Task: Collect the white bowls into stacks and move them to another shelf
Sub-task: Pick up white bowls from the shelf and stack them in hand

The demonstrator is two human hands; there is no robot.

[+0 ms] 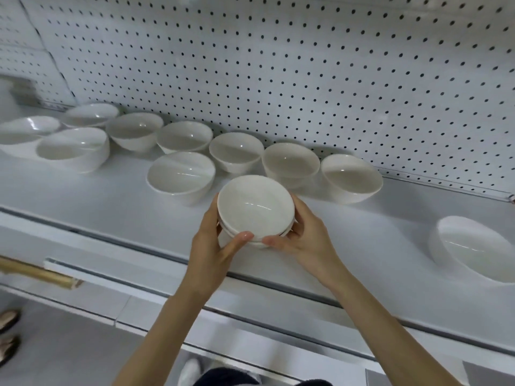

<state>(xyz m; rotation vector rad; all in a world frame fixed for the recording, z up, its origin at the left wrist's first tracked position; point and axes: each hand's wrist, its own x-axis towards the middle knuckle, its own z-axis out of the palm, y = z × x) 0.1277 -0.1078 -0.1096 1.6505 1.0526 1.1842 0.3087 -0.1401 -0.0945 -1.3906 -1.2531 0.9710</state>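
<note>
I saw free flat white shelf (362,227) front-right; row of round white ceramic bowls (236,151) & dotted white pegboard wall (306,79) blocked rear.

far-left bowl (25,132): we see it cut by the left edge.
stack (255,208): lower bowls largely hidden; we cannot count them.
shoes (8,348): cropped, blurred.

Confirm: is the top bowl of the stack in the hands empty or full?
Empty. The top bowl shows only bare white glaze inside; left hand and right hand grip the stack by its sides.
</note>
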